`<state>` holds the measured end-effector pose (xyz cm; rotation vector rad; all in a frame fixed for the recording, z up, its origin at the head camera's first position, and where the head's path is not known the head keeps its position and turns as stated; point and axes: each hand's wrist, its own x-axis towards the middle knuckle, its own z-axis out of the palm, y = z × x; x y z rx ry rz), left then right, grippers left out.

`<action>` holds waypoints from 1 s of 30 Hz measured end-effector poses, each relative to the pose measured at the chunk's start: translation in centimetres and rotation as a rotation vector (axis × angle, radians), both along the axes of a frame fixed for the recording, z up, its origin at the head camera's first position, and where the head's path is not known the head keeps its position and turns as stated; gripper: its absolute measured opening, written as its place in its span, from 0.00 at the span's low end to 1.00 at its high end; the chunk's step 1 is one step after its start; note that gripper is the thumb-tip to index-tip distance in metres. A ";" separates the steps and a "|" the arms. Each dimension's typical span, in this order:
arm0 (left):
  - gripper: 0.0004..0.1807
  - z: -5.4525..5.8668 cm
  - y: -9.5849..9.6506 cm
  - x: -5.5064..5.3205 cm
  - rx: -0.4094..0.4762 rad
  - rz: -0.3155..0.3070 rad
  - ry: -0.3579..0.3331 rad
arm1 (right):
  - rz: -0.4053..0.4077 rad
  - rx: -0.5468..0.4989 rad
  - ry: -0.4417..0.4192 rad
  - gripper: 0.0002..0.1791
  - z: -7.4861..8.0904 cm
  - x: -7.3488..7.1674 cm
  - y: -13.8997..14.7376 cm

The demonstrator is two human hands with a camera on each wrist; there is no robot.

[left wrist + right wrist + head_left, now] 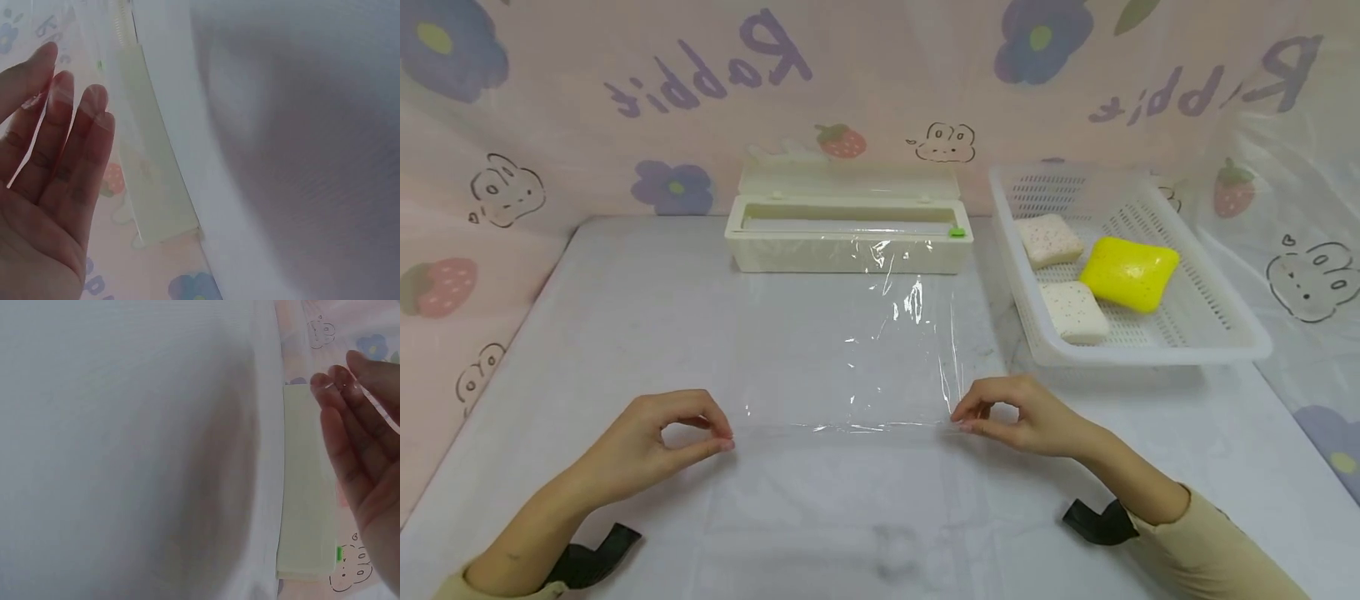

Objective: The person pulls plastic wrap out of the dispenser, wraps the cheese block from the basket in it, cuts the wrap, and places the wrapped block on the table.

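A clear sheet of plastic wrap [850, 350] stretches over the table from a white wrap dispenser [850, 257], whose lid is raised and whose roll shows inside. My left hand [655, 442] pinches the near left corner of the sheet between thumb and fingers. At the near right corner, my right hand [1026, 417] pinches the film the same way. In the left wrist view, film clings across the fingertips [94, 103]. The right wrist view shows the film faintly at the fingers, with the dispenser [306, 481] beyond. A green slider [957, 232] sits at the dispenser's right end.
On the right, a white perforated basket [1150, 356] holds a glossy yellow pillow-shaped block [1131, 275], a pinkish speckled block [1051, 240] and a white speckled block [1073, 311]. A printed curtain [880, 92] hangs behind the white table [625, 308].
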<state>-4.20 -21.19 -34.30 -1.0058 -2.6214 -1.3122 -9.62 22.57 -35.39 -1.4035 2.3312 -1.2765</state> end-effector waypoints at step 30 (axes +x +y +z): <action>0.11 -1.2 1.6 1.0 -0.376 0.248 -0.115 | -0.017 0.145 0.032 0.11 -1.2 0.6 0.0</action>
